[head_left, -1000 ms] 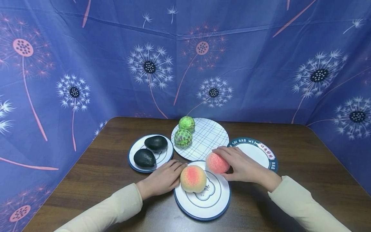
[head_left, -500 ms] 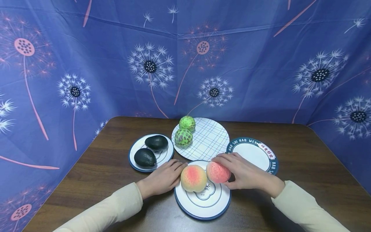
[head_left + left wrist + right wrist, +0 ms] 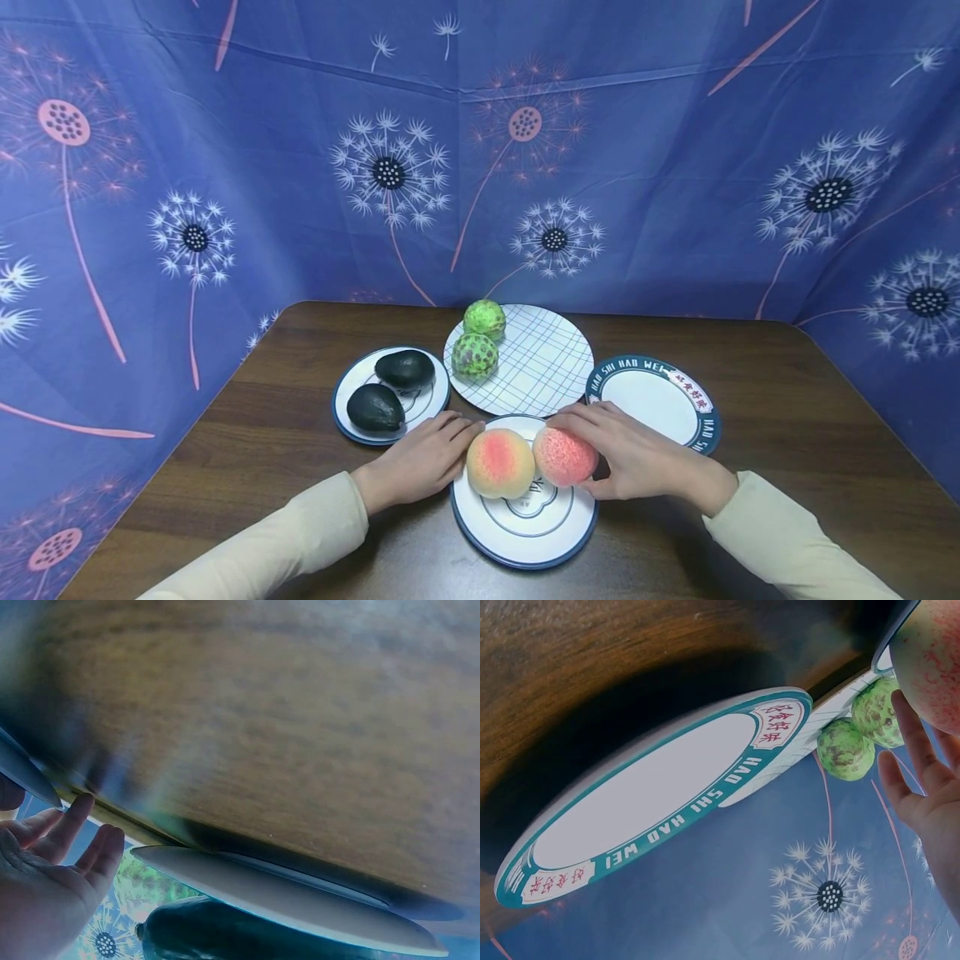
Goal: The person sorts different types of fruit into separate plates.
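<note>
In the head view my right hand (image 3: 637, 454) holds a pink peach (image 3: 566, 457) between thumb and fingers, over the right side of the front plate (image 3: 525, 542). A yellow peach with a red blush (image 3: 500, 463) sits on that plate, right beside the pink one. My left hand (image 3: 423, 458) rests at the plate's left edge, close to the yellow peach. In the left wrist view its fingers (image 3: 69, 825) look extended near a plate rim; whether they touch it is unclear. The right wrist view shows fingers (image 3: 915, 742) against the pink peach (image 3: 937, 667).
On the left, a blue-rimmed plate (image 3: 347, 375) bears two dark avocados (image 3: 375, 407). Behind, a checked plate (image 3: 543, 354) carries two green mottled round fruits (image 3: 475, 357). A green-rimmed plate (image 3: 652, 404) lies at right on the wooden table (image 3: 787, 417).
My right hand has brought the pink peach down and toward me on the front plate, next to the yellow peach. My left hand has stayed at the plate's edge.
</note>
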The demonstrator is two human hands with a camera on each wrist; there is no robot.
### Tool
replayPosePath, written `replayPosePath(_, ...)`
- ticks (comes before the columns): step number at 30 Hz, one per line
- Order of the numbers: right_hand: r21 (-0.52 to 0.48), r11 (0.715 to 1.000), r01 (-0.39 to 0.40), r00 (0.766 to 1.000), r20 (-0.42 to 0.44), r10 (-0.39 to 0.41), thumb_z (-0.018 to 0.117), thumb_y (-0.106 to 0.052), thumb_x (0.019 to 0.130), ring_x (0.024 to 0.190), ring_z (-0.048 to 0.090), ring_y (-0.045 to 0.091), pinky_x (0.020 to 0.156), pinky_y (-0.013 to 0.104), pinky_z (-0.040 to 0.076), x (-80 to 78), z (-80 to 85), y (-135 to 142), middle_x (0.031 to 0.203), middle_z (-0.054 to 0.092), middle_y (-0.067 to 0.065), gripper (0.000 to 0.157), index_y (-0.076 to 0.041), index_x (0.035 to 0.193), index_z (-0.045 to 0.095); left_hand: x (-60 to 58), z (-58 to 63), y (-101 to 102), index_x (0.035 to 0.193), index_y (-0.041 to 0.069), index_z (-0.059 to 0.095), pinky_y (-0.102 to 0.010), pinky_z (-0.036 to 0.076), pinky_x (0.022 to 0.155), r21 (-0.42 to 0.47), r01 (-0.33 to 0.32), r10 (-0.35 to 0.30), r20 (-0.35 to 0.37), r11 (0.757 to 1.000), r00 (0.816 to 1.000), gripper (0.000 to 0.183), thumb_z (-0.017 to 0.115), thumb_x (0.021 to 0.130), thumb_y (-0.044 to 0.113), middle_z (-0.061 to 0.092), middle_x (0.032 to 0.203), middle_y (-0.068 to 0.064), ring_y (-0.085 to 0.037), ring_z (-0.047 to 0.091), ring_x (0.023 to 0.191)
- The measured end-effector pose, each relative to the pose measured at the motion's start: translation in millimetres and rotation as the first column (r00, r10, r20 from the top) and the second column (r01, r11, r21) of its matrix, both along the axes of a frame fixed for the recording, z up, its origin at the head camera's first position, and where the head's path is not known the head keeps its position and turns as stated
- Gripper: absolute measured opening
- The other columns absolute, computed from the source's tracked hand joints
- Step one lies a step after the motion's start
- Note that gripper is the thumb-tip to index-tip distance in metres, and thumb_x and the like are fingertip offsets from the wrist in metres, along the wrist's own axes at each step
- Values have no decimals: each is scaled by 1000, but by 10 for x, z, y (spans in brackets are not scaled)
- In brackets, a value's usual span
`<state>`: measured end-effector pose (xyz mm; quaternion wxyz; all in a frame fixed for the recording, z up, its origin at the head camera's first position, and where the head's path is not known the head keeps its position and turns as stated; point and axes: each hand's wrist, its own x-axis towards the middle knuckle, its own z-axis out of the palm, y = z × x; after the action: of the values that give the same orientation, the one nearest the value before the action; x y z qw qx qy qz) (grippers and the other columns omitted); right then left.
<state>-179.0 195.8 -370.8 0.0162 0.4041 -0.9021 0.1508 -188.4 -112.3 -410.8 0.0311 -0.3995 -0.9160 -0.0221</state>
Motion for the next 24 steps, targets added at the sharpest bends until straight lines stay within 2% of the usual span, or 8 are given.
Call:
replayPosePath(8, -10, 1000, 30, 998, 63, -29, 79, -42, 63, 113, 45, 9, 100, 46, 38, 18, -12, -27, 125, 48, -15, 74, -29, 127, 45, -10, -15, -5, 139, 13, 37, -36, 37, 104, 3, 8, -8, -10, 1000, 1000, 48, 38, 96, 35, 50, 132, -1, -19, 43, 124)
replayPosePath(14, -13, 1000, 28, 998, 65, -27, 80, -43, 63, 115, 45, 10, 104, 53, 33, 15, -40, -48, 124, 47, -16, 74, -30, 127, 44, -12, -10, -9, 139, 13, 37, -36, 37, 104, 8, 10, -10, 8, 1000, 1000, 49, 37, 96, 37, 50, 133, -2, -19, 43, 125)
replayPosePath(19, -23, 999, 37, 996, 77, -36, 80, -43, 62, 114, 45, 9, 103, 53, 33, 16, -48, -52, 123, 47, -17, 75, -31, 126, 44, -19, -6, -14, 140, 14, 36, -37, 37, 105, 3, -1, 1, 33, 1000, 999, 49, 37, 97, 36, 49, 134, -2, -19, 42, 125)
replayPosePath(24, -51, 998, 29, 997, 74, -25, 80, -45, 62, 113, 45, 9, 103, 54, 33, 21, -63, -58, 122, 47, -17, 73, -31, 125, 45, -27, -6, -17, 140, 13, 36, -38, 37, 104, -1, -1, 1, 25, 1000, 1000, 49, 39, 96, 35, 50, 133, -2, -20, 43, 125)
